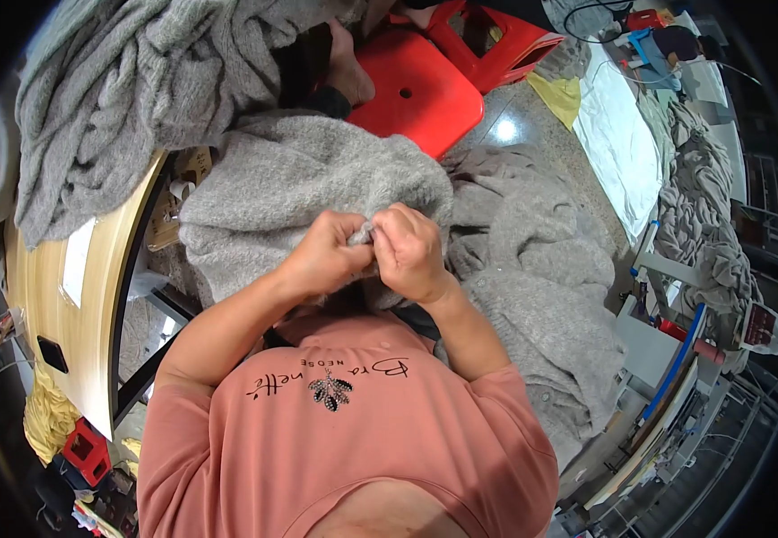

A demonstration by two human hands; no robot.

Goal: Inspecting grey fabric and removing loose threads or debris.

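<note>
A grey knitted garment (290, 179) lies bunched over my lap, its folds spreading ahead of me. My left hand (328, 254) is closed, pinching a small gathered bit of this knit. Right beside it, my right hand (409, 251) also grips the same bit, thumb and fingers pressed together. The two hands almost touch, with a short tuft of fabric between them. Whether a needle or thread is in the fingers is too small to make out.
More grey knits (147, 99) are heaped on the wooden table (93, 296) at left, where a black phone (52, 354) lies. Another grey pile (541, 278) rests at my right. A red stool (416, 90) stands ahead, near a person's bare foot (350, 72). Machines line the far right.
</note>
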